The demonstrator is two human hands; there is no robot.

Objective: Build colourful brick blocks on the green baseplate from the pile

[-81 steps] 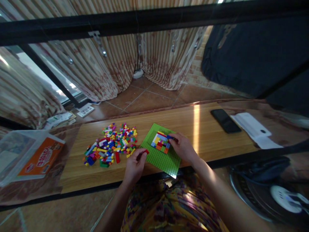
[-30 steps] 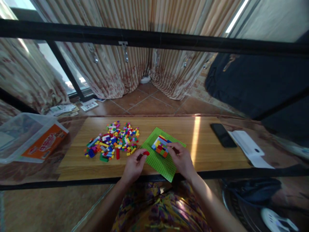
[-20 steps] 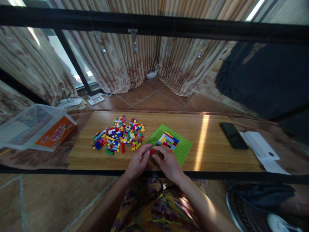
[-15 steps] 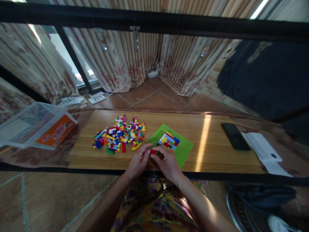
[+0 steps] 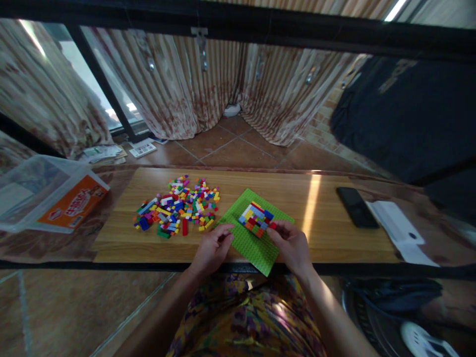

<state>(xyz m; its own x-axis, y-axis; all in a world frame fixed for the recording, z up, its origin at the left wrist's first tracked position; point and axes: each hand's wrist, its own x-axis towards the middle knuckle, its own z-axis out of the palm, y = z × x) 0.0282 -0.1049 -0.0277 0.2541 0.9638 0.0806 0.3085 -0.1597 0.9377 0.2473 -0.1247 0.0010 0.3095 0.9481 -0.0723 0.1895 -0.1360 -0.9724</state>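
A red brick [image 5: 272, 226] is pinched between the thumb and fingers of my right hand [image 5: 295, 244], at the right edge of a block of coloured bricks [image 5: 256, 218]. That block sits on a green studded baseplate [image 5: 247, 244], turned cornerwise towards me. Whether the red brick is pressed down or only touching, I cannot tell. My left hand [image 5: 213, 248] hovers by the baseplate's left side, its thumb and forefinger slightly apart with nothing seen between them. Left of it spreads a pile of loose mixed bricks [image 5: 174, 210].
The wooden board [image 5: 119, 238] lies on a table with a dark front edge. A clear plastic box [image 5: 63, 166] with an orange label stands at the left. At the right are a black phone [image 5: 357, 207] and a white box [image 5: 394, 223]. Curtains [image 5: 178, 94] hang beyond.
My right hand has carried the red brick rightward to the coloured block. The left hand has let go of it and moved slightly left. The whole view has shifted a little.
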